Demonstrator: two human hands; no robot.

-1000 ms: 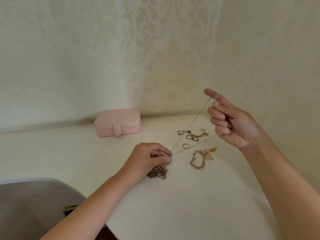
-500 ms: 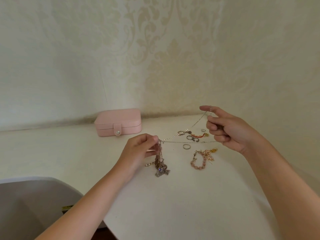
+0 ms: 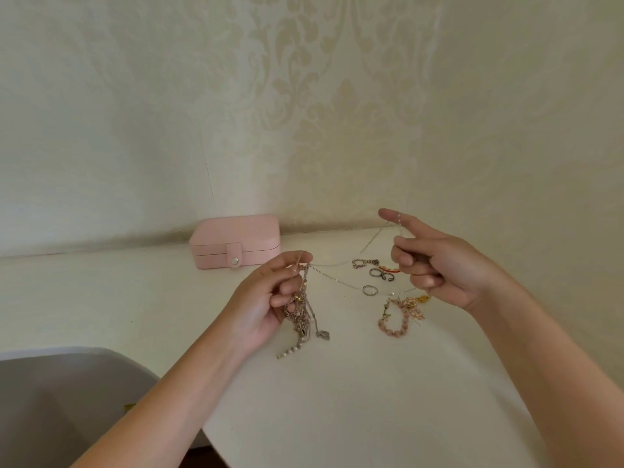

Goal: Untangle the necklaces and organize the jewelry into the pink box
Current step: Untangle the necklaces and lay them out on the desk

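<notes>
Necklaces (image 3: 303,310) dangle from left hand (image 3: 266,298); right hand (image 3: 435,265) beside.

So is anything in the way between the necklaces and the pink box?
Nothing lies on the table between them, but the pink box is shut, its snap tab down. The necklaces hang tangled from the left hand, one thin chain running to the right hand.

Soft, even daylight fills the frame, bright without glare. The table (image 3: 337,400) shows only faint shadows under the hands. Wide-angle distortion bends its back edge and stretches the forearms at the lower corners. The thin chains look slightly soft, their detail smeared.
</notes>
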